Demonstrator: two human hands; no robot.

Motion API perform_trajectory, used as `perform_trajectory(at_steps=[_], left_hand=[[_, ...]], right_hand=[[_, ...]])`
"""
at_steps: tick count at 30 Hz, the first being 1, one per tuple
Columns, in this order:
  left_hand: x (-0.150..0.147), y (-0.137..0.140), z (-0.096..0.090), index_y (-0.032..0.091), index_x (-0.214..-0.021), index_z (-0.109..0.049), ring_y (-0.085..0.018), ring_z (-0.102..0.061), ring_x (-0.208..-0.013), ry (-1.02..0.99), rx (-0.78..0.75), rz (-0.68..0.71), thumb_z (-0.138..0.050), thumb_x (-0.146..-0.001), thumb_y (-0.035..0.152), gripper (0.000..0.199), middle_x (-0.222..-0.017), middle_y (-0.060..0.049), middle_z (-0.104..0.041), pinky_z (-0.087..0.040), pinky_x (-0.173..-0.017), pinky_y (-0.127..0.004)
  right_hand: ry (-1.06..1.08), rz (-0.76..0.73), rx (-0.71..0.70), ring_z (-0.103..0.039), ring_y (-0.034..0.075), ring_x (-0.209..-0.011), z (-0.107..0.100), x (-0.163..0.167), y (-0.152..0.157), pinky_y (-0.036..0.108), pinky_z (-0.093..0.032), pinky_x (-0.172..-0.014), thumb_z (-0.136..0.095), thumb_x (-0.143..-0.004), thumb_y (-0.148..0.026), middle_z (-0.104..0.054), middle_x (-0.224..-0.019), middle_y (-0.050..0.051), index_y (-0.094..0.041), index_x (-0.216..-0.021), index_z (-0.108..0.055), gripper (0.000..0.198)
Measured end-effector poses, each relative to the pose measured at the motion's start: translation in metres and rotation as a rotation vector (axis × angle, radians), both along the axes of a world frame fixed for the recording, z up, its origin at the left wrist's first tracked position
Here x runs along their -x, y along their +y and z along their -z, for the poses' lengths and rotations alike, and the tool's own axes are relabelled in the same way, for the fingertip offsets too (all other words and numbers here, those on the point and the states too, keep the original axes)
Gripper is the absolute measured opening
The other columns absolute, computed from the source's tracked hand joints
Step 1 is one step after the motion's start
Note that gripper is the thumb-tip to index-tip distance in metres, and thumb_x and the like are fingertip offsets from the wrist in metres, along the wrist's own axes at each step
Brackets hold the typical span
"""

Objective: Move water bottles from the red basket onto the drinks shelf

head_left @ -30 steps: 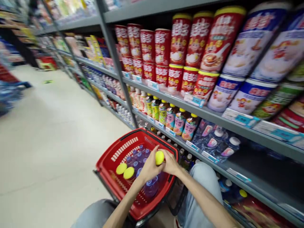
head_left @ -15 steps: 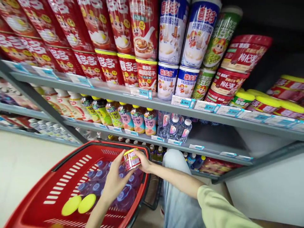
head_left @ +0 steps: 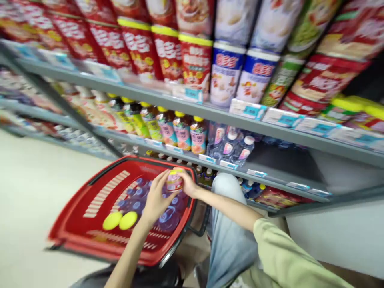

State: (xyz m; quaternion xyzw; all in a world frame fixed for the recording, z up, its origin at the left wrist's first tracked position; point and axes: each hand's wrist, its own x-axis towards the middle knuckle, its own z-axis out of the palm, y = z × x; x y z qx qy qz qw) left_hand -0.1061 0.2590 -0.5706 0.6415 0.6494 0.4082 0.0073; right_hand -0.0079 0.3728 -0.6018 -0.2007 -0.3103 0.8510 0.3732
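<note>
A small can with a yellow lid and a pink-red label is held upright over the basket. My left hand is closed around its left side, thumb beneath. On the other side, the fingers of my right hand grip the can near its lid. Below both hands is a red shopping basket with slotted walls. Inside it lie several clear bottles with blue-purple caps. Two yellow-lidded cans stand side by side nearer its front left.
Grey shelves run across the front, stacked with red cans and blue-white cans. Yellow-capped drink bottles and clear water bottles line the shelf below. My bent knee is right of the basket.
The view has tipped downward, so the shelves sit higher and more of the basket's near edge shows. Both hands still hold the can above the basket.
</note>
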Motion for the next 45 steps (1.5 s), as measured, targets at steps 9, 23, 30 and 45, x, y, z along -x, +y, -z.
perform_trajectory(at_steps=[9, 23, 30, 45], left_hand=[[-0.01, -0.01, -0.007, 0.024, -0.143, -0.057, -0.029, -0.053, -0.137, -0.272, -0.008, -0.013, -0.082, -0.081, 0.023, 0.067, -0.144, -0.014, -0.049, -0.058, -0.106, -0.045], [-0.01, -0.015, -0.006, 0.022, -0.137, -0.047, -0.026, -0.064, -0.121, -0.931, -0.003, 0.088, -0.074, -0.065, 0.007, 0.079, -0.138, -0.013, -0.057, -0.062, -0.08, -0.028], [-0.005, -0.014, 0.003, 0.023, -0.142, -0.04, -0.026, -0.061, -0.127, -0.893, -0.022, 0.129, -0.068, -0.066, 0.006, 0.083, -0.153, -0.016, -0.047, -0.058, -0.092, -0.032], [-0.001, -0.019, 0.024, 0.014, -0.155, -0.031, -0.028, -0.064, -0.126, -0.703, 0.084, 0.026, -0.063, -0.07, 0.006, 0.091, -0.143, -0.018, -0.061, -0.053, -0.108, -0.045]], right_hand=[[0.045, -0.212, 0.074, -0.064, 0.026, -0.126, 0.008, -0.007, -0.004, 0.041, -0.058, -0.1, -0.075, -0.077, -0.051, -0.077, -0.12, 0.003, -0.023, -0.102, -0.071, 0.039], [-0.055, -0.144, -0.056, -0.069, 0.025, -0.117, -0.011, -0.022, -0.009, 0.039, -0.06, -0.094, -0.079, -0.077, -0.044, -0.078, -0.119, 0.003, -0.025, -0.11, -0.078, 0.038], [-0.145, -0.082, -0.165, -0.069, 0.025, -0.109, -0.015, -0.028, -0.011, 0.035, -0.06, -0.081, -0.083, -0.074, -0.042, -0.076, -0.12, 0.005, -0.025, -0.114, -0.078, 0.044], [-0.244, -0.081, -0.245, -0.048, 0.009, -0.061, -0.019, -0.029, -0.016, 0.023, -0.036, -0.048, -0.088, -0.07, -0.046, -0.07, -0.098, 0.002, -0.023, -0.114, -0.076, 0.05]])
